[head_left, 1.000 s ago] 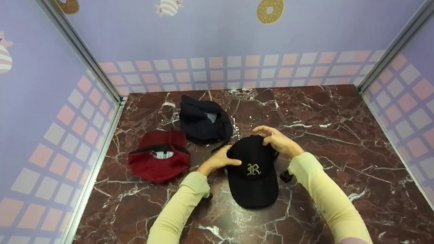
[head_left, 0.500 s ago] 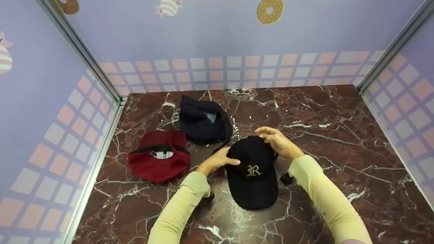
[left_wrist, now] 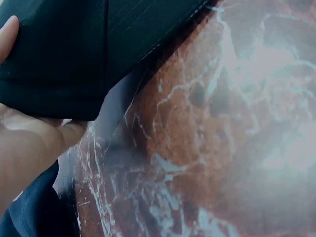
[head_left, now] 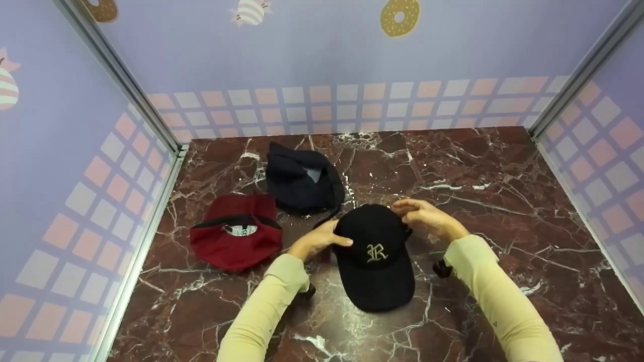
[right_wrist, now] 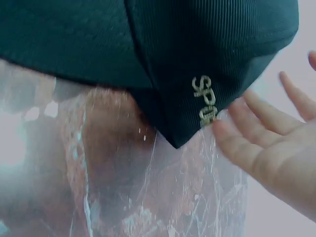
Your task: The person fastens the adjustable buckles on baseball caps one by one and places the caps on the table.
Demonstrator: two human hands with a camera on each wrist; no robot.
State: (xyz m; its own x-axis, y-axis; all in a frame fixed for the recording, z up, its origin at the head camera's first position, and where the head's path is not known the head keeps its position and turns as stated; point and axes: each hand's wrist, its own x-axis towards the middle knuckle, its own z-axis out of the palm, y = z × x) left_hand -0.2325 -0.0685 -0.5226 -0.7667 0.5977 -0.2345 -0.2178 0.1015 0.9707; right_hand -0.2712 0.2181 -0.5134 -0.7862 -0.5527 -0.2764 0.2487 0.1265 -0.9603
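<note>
A black baseball cap (head_left: 375, 281) with a gold "R"-like emblem on its front faces me, brim toward me. My left hand (head_left: 319, 240) grips its left side, the thumb lying on the outside of the crown. In the left wrist view that hand's other fingers go under the cap's lower edge and are partly hidden. My right hand (head_left: 430, 218) is spread at the cap's right rear. Its fingers (right_wrist: 266, 116) are fairly straight beside the cap's edge, where gold letters show in the right wrist view; whether the fingertips touch the fabric I cannot tell.
Left of the black cap lies a red cap (head_left: 236, 251) with its inside and a white label showing. A dark navy cap (head_left: 289, 188) lies behind, close to the red one. Patterned purple panels (head_left: 347, 60) enclose the marbled table (head_left: 503, 201) at the back and sides.
My right hand has come away from the crown top, moving right and slightly toward me, and its fingers have loosened. My left hand stays on the black cap, which has barely shifted.
</note>
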